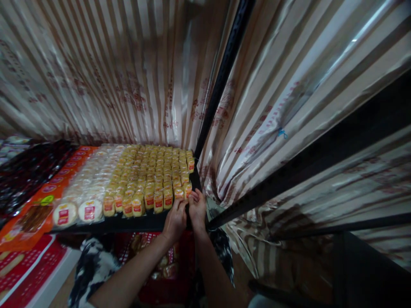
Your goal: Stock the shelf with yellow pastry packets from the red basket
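Note:
Both my hands reach to the front right corner of a black shelf covered with rows of small yellow wrapped snack packets bearing red labels. My left hand has its fingers curled onto a packet at the front of the rows. My right hand pinches the packet at the corner, beside a black upright post. The fingertips are small in view, and the exact grip is hard to make out.
Round white packaged cakes lie left of the yellow ones, then orange packs and dark packs. Striped shiny curtain hangs behind and to the right. A red crate with packets sits below the shelf.

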Tool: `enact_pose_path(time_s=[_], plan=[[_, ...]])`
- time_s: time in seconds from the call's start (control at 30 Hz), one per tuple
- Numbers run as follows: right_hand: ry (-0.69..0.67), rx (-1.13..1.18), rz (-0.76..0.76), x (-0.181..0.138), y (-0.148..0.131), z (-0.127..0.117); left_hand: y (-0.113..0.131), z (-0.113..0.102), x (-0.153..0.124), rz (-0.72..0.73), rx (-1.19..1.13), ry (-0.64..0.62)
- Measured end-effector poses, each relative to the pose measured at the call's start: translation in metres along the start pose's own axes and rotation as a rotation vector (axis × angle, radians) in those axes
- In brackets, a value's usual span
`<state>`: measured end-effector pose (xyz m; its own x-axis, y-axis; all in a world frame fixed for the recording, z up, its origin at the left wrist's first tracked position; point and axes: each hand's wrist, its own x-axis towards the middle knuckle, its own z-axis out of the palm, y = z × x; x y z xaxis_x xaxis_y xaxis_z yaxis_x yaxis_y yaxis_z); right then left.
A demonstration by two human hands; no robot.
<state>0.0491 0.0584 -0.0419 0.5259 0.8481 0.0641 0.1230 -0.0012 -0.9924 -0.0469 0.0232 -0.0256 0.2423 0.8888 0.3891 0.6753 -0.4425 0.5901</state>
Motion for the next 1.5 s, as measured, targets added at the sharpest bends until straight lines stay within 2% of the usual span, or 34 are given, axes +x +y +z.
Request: enact_pose_path(time_s=[0.1, 0.2, 0.47, 0.6, 0.8, 0.93, 1.27, 1.5], plan=[[-0.006, 0.009, -0.039, 0.003, 0.0, 0.005, -0.005, -0.002, -0.006, -0.013, 0.048, -0.08], [-0.035, -0.012, -0.081, 0.004, 0.0, 0.008, -0.011, -0.001, -0.01, 0.036, 0.082, -0.144], [-0.053, -0.225, -0.243, 0.003, -0.008, 0.001, -0.017, 0.0, -0.013, 0.181, 0.126, -0.083], [-0.08, -0.253, -0.23, 0.004, -0.007, 0.002, -0.019, 0.005, -0.014, 0.167, 0.186, -0.05], [0.023, -0.213, -0.194, 0.003, -0.004, 0.003, -0.025, 0.012, -0.019, 0.186, 0.265, 0.029], [0.007, -0.224, -0.193, 0.004, -0.005, 0.002, -0.026, 0.012, -0.02, 0.214, 0.309, 0.052], [-0.065, -0.233, -0.254, 0.007, -0.009, 0.007, -0.025, 0.01, -0.02, 0.232, 0.312, -0.058], [-0.055, -0.299, -0.23, 0.007, -0.007, 0.008, -0.019, 0.012, -0.018, 0.258, 0.459, -0.141]])
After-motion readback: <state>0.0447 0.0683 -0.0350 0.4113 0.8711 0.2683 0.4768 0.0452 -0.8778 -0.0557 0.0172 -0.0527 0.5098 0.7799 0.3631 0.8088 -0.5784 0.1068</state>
